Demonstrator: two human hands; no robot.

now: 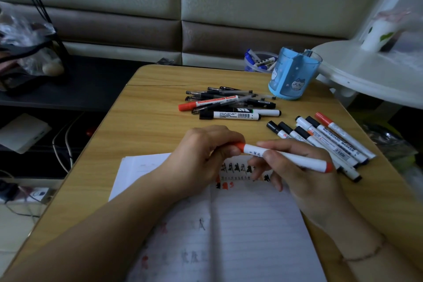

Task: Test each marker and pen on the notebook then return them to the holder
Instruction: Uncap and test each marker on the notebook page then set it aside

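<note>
Over the open notebook (240, 224), the left hand (201, 155) is pinching the red cap and the right hand (297, 167) is gripping the red marker (286, 155) barrel; uncapping or recapping appears underway, holder (293, 75) waiting beyond.

Blue cartoon-printed holder (294, 75); red-capped white marker (286, 157).

Notebook (240, 224) lies open at the near edge of the tabletop (148, 103). Both hands hold one marker (286, 157) above its far edge. Pile of pens (229, 104) behind; row of markers (332, 142) to the right; holder (293, 73) at the far right.
</note>
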